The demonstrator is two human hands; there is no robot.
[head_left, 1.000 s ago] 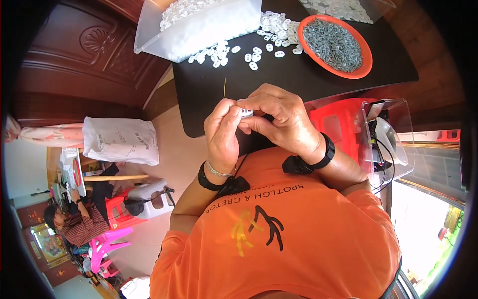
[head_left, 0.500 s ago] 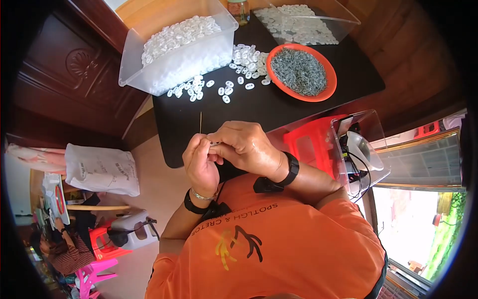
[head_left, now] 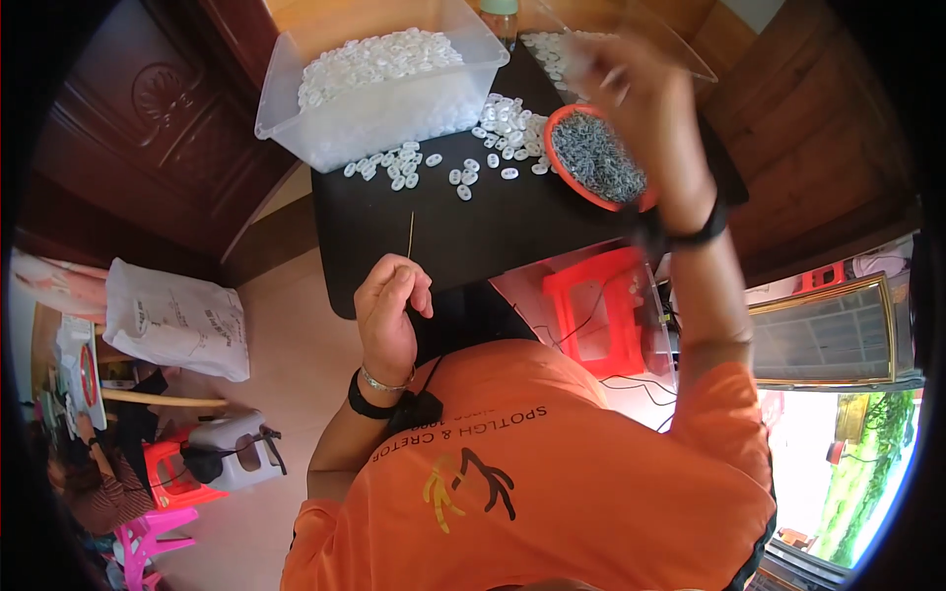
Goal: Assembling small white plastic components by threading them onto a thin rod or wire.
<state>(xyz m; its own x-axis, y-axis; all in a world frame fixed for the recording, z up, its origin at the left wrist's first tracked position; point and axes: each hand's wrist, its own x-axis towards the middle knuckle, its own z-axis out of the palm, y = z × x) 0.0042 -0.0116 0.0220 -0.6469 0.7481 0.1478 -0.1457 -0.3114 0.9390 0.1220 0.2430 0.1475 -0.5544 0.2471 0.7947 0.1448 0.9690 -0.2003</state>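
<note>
Left hand: my left hand [head_left: 389, 315] sits at the surface's [head_left: 512, 236] near edge, fingers pinched on a thin needle [head_left: 411, 234] pointing up.
Right hand: my right hand [head_left: 631, 84] is blurred above the orange bowl [head_left: 597, 158] at the far right corner; I cannot tell whether its fingers grip anything.
Loose pieces: white beads [head_left: 473, 167] lie beside the clear tub [head_left: 379, 84].
Risk: I judge a hasty sweep could tip the bowl or scatter beads off the edge.
Risk two: the needle could slip from so light a pinch.

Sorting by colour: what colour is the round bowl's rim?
Orange-red bowl, seen in the head view.
</note>
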